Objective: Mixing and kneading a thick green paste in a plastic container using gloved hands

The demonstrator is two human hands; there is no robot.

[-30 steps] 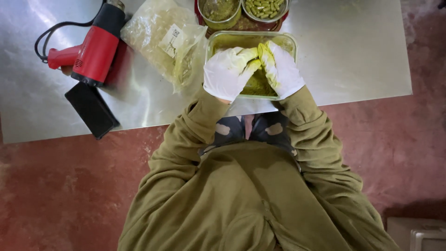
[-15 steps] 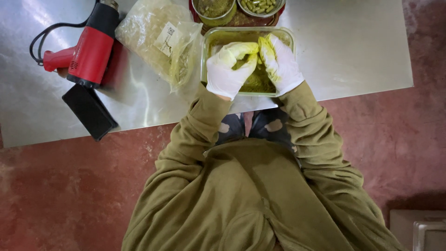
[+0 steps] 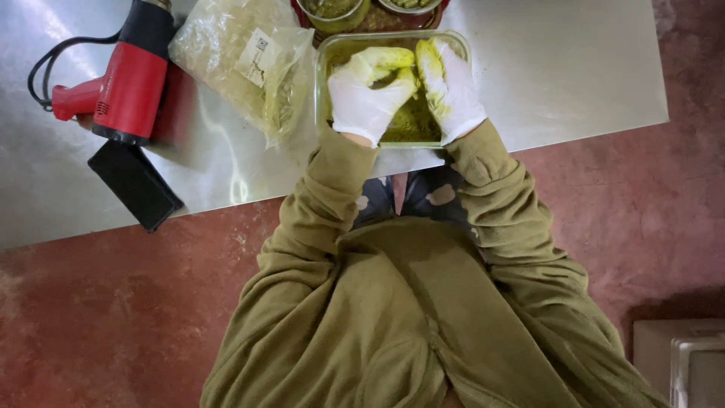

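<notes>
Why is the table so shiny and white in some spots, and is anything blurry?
In the head view, light bounces off the metal table, making pale glare streaks at the top left and beside the clear plastic bag; the red heat gun casts a soft shadow; both gloved hands, left and right, look sharp, not blurry.

Clear rectangular glass dish (image 3: 326,83) of olive-green powder (image 3: 411,125), flat on the steel table's near edge
</notes>
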